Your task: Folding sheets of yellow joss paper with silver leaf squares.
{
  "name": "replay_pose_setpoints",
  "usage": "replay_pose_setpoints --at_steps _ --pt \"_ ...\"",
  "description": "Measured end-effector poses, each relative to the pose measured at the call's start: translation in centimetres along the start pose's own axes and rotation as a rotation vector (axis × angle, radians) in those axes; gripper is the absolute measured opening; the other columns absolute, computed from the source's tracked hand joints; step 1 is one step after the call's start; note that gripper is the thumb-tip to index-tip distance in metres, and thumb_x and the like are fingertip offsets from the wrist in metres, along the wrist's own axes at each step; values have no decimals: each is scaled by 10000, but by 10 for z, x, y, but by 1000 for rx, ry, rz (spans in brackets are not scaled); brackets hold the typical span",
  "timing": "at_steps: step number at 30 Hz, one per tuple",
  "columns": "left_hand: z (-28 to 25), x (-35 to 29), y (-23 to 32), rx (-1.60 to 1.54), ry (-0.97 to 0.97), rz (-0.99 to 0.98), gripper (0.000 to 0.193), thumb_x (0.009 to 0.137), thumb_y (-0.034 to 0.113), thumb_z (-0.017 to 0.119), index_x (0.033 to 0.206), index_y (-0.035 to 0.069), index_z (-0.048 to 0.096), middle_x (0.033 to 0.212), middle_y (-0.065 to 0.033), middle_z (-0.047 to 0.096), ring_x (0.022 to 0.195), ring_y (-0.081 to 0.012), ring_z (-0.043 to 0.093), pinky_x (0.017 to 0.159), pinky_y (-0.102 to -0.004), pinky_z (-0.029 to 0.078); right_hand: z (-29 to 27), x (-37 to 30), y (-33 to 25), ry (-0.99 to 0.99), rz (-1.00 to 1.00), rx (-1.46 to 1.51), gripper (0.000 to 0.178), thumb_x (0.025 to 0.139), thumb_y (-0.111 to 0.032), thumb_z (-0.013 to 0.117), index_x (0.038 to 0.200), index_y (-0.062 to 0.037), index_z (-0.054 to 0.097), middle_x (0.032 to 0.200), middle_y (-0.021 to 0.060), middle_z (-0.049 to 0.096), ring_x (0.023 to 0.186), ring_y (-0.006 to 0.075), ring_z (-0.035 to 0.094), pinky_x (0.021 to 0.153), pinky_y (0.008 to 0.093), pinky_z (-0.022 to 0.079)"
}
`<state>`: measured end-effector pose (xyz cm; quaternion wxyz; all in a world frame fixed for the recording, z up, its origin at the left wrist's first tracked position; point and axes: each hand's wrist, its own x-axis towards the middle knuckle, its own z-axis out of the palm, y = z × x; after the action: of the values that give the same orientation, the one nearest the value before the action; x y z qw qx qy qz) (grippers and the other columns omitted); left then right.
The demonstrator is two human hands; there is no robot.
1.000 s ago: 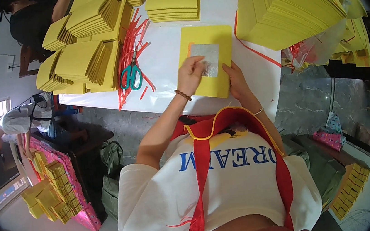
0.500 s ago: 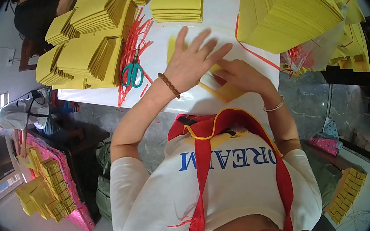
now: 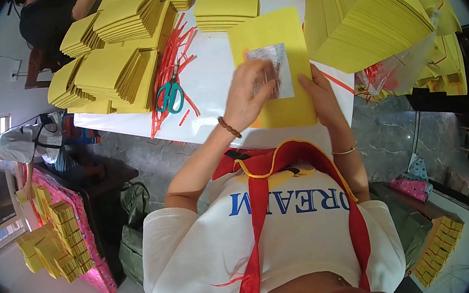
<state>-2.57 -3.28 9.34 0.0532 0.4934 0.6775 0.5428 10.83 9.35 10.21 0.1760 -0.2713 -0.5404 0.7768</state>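
Note:
On the white table in front of me lies a yellow paper sheet [image 3: 284, 28] with a silver foil square [image 3: 284, 86] on its middle. Over the foil is my left hand [image 3: 251, 87], its fingers bent and smeared by motion. Whether they pinch anything cannot be made out. My right hand [image 3: 324, 93] grips the sheet's right edge, thumb on top and the other fingers beside or behind the edge. Left of the sheet, teal-handled scissors [image 3: 170, 96] rest among loose red strips [image 3: 170, 52].
Stacks of folded yellow paper [image 3: 107, 68] stand at the left, with another stack [image 3: 227, 8] at the back. A tall yellow pile [image 3: 368, 21] fills the right side, by a clear plastic bag [image 3: 391, 73]. At far left another person [image 3: 17, 145] works at a pink-covered table [image 3: 94, 232].
The yellow sheet, blurred and mostly behind my hands before, now lies upright and flat with its foil showing. My spread left hand has come down onto the foil; my right hand moved right to the edge.

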Motion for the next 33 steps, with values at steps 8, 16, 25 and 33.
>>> replay_pose_setpoints --at_steps 8,16,25,33 --pt "16 -30 -19 -342 -120 -413 358 809 157 598 1134 34 511 1046 -116 540 913 -221 521 787 -337 443 18 -6 51 100 23 105 328 904 -122 448 1213 -16 430 1076 61 545 936 124 533 803 262 442" --pt "-3 -13 -21 -370 -219 -609 616 811 361 627 1267 30 381 1007 -126 518 832 -164 521 728 -278 458 53 -1 44 -20 81 5 391 865 -185 527 1206 -18 431 1101 96 519 961 155 529 823 277 441" --pt "-40 -5 -35 -796 -152 -717 438 802 108 494 1212 -26 421 1004 -113 550 863 -171 558 735 -270 478 67 5 44 -192 -141 -492 534 810 -169 592 1278 -6 394 1193 77 461 1044 183 487 861 299 428" --pt "-53 -5 -43 -1316 -48 -742 490 730 -14 431 1219 -45 408 1104 -151 554 949 -226 591 824 -320 497 17 7 36 201 -123 -124 450 885 -224 502 1289 -51 405 1267 96 445 1127 177 454 919 297 383"
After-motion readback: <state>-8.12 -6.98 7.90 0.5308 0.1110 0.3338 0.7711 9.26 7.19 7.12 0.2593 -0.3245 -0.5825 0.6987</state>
